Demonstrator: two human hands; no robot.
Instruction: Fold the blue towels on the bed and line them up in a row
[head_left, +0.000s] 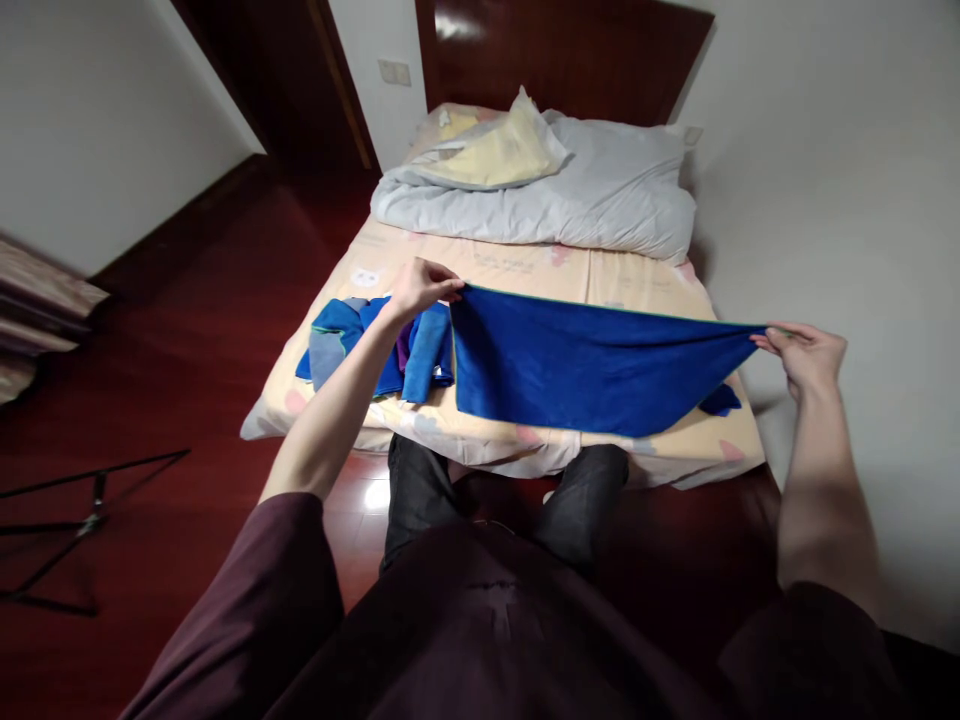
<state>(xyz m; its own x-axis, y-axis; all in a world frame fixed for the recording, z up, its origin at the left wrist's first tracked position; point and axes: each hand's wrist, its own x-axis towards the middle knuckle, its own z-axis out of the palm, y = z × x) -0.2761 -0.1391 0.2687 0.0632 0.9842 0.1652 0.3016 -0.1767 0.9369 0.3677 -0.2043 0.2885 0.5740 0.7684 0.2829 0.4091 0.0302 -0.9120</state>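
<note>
A blue towel (577, 360) with a thin green edge is stretched sideways above the front of the bed. My left hand (422, 287) pinches its upper left corner, and my right hand (806, 350) grips the upper right corner. Its lower part hangs toward the mattress; whether it touches the sheet I cannot tell. Left of it, partly behind my left forearm, lies a pile of blue, grey-blue and purple cloths (427, 350). A small dark blue piece of cloth (721, 401) shows past the towel's lower right side.
The bed (360, 265) has a peach patterned sheet. A pale quilt (622, 190) and a yellow-white cloth (510, 150) lie by the headboard (562, 60). A thin black metal stand (94, 522) is on the red floor at left. A wall runs along the bed's right side.
</note>
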